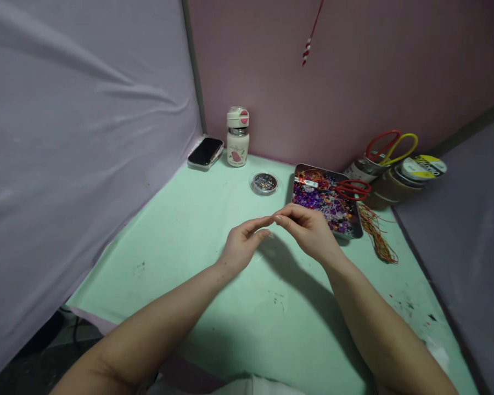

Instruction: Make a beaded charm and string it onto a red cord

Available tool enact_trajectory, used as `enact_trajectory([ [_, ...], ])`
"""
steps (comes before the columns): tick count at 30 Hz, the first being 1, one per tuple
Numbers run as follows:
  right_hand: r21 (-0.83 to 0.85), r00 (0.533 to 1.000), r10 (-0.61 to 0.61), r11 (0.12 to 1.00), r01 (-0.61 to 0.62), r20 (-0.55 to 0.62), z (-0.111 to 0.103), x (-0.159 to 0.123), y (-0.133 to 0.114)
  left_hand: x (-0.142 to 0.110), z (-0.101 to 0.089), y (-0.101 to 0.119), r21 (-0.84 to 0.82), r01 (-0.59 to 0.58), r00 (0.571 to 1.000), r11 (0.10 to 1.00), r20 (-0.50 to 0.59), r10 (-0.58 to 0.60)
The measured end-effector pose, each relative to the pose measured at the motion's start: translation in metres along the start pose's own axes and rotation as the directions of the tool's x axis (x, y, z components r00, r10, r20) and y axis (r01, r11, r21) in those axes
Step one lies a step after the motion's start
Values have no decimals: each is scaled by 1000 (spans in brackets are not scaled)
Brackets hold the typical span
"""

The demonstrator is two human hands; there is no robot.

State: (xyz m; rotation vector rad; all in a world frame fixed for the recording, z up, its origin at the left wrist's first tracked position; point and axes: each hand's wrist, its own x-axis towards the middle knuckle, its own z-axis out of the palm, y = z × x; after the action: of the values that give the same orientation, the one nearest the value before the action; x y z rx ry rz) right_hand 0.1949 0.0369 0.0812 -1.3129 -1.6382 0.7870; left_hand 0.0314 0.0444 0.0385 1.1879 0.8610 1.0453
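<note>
Above the middle of the pale green table [181, 247], my left hand [242, 244] and my right hand [308, 227] meet fingertip to fingertip. Both hands pinch something too small to name; a thin clear thread may run between them, but I cannot make it out. Just behind my right hand stands a metal tray [356, 229] full of purple and mixed beads, with red-handled scissors [352, 189] lying across it.
A small round tin [265, 182], a white bottle [237, 137] and a phone [206, 152] sit at the back left. Tape rolls [411, 175] and scissors in a cup [389, 145] stand back right. Orange threads [379, 236] lie beside the tray. Cloth walls close in all round.
</note>
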Motion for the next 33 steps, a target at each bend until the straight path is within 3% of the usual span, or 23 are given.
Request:
enact_trajectory([
  [6,101,997,49,993,-55,55,3,0,-3,-2,2,2,-39,46,999,998,2,-46],
  [18,160,984,174,973,-168,-28,6,5,11,2,1,-6,-202,222,969,954,-64,-239],
  [23,156,979,201,967,-201,12,3,7,14,3,2,-6,-188,244,960,951,-91,-264],
  [26,112,979,193,976,-185,-70,-17,12,19,3,3,-4,-175,274,950,946,-103,-294],
  [30,-136,932,137,972,-192,-336,-64,19,41,3,4,-2,-141,312,943,940,-76,-324],
  [33,-393,932,144,877,-275,-332,-92,20,62,1,5,-2,-99,350,936,931,-2,-352],
])
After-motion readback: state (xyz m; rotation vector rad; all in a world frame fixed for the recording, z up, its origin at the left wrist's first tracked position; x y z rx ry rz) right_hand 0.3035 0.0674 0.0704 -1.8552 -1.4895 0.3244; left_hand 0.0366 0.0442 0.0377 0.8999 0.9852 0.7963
